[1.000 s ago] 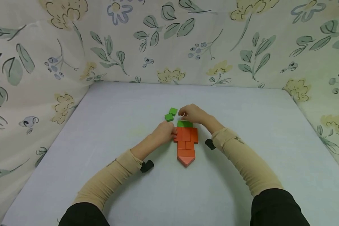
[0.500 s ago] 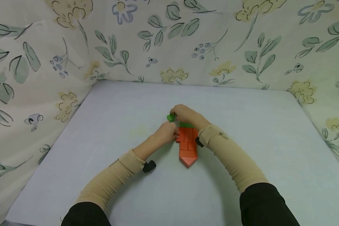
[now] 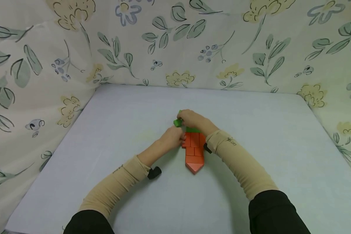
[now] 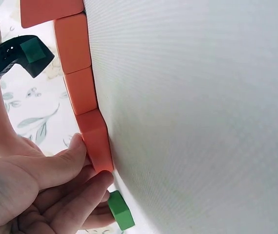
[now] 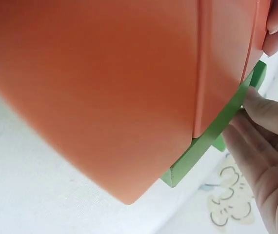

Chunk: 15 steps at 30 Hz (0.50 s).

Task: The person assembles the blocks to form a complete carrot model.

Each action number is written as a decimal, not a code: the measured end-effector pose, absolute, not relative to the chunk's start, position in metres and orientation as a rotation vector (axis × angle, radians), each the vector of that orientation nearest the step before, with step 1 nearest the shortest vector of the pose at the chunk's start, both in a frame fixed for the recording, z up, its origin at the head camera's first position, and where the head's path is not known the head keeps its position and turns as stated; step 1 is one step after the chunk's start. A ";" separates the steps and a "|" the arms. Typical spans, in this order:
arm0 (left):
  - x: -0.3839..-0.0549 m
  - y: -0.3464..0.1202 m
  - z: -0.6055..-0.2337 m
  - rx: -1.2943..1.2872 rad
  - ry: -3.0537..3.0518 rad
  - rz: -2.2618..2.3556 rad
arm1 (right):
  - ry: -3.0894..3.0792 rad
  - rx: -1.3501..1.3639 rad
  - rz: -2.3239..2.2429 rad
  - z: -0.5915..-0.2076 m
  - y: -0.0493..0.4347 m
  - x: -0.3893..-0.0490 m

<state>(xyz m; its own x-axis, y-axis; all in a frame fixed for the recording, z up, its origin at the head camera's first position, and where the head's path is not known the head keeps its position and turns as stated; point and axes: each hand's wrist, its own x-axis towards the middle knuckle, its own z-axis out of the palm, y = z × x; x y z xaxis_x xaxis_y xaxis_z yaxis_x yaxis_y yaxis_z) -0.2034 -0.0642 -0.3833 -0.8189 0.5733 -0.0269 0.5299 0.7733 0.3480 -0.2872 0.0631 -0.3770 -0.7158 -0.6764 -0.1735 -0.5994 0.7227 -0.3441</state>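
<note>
Orange blocks (image 3: pixel 194 151) lie flat in a pattern with a pink-orange triangle tip (image 3: pixel 194 167) facing me and a green block (image 3: pixel 192 129) across the far end. At the pattern's far left corner my left hand (image 3: pixel 172 137) grips an orange block (image 4: pixel 97 139) between thumb and fingers. My right hand (image 3: pixel 191 118) reaches over the green block, its fingers pinching at a green cube (image 3: pixel 180 111) mostly hidden behind them. A second green cube (image 3: pixel 177 123) sits just left of those fingers. The right wrist view shows the thumb beside the long green block (image 5: pixel 209 131).
A white-covered table (image 3: pixel 120 113) carries the blocks. Floral cloth (image 3: pixel 163 42) hangs behind and at the sides. Black wrist cameras (image 3: pixel 154 173) stick out from both tan sleeves (image 3: pixel 117 185), close to the table.
My right hand has moved left from above the green block to the two loose green cubes and covers most of one. The left hand stays at the orange block.
</note>
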 end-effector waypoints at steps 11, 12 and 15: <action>-0.204 -0.064 -0.384 0.904 2.855 0.449 | 2.684 -0.965 -0.322 -0.369 0.082 -0.290; -0.204 -0.064 -0.384 0.904 2.855 0.443 | 2.684 -0.977 -0.316 -0.369 0.084 -0.290; -0.204 -0.064 -0.384 0.903 2.845 0.447 | 2.672 -1.000 -0.320 -0.370 0.090 -0.292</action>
<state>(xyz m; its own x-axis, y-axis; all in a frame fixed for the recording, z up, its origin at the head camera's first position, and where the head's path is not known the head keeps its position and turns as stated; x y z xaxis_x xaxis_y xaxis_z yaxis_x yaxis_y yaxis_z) -0.2043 -0.0640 -0.3839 -0.8142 0.5799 -0.0280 0.5434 0.7782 0.3149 -0.2917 0.0898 -0.3703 -0.7254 -0.6663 -0.1727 -0.6065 0.7374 -0.2971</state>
